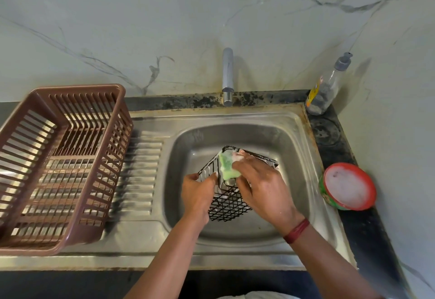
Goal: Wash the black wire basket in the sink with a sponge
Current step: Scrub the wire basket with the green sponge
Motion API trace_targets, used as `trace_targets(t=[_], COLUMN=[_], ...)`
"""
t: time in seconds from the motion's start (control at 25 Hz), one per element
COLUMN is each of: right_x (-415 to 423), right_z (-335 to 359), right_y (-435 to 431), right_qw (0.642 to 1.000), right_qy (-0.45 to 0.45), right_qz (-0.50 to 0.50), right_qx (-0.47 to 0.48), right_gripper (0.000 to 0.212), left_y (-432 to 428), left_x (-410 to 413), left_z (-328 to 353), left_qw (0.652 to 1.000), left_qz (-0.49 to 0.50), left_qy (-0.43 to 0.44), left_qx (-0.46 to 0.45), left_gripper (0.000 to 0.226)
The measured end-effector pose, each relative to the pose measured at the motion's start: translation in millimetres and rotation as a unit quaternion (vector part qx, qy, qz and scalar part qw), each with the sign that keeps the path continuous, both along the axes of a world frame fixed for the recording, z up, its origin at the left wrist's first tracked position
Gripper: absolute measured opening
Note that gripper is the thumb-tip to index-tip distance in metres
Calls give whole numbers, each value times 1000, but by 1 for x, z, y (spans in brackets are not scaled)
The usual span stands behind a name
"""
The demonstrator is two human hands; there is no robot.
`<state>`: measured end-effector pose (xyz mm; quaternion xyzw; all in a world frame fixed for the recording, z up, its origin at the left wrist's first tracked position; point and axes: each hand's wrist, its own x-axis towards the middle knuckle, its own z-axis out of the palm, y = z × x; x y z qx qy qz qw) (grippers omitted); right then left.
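Between the hands, in the sink [294, 148], the black wire basket [226, 202], stiff, seemingly light and soap-slick, is being gripped at its rim by the left hand [197, 192]; the sponge [228, 165] is being clutched against it by the right hand [261, 181].

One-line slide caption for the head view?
Left hand grips black wire basket in sink; right hand presses green sponge against it.

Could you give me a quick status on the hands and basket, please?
Left hand grips black wire basket, tilted in sink. Right hand holds green sponge against its rim. Nothing in the way.
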<state>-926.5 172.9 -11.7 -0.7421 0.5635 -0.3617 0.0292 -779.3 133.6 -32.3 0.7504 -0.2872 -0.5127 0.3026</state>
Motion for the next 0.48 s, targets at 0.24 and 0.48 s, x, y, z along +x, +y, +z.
trace_targets(t=[0.24, 0.48], right_x=[-38, -75], right_z=[-17, -34], right_y=[11, 15], right_qw=[997, 990], right_qy=[77, -41], right_qz=[7, -121], right_qx=[-13, 66], right_gripper=[24, 26], left_y=[-10, -15], left_x=[16, 26], left_z=[-1, -3], left_qw=[988, 975], left_qz=[62, 76], left_qy=[137, 203], left_qx=[26, 45], left_gripper=[57, 30])
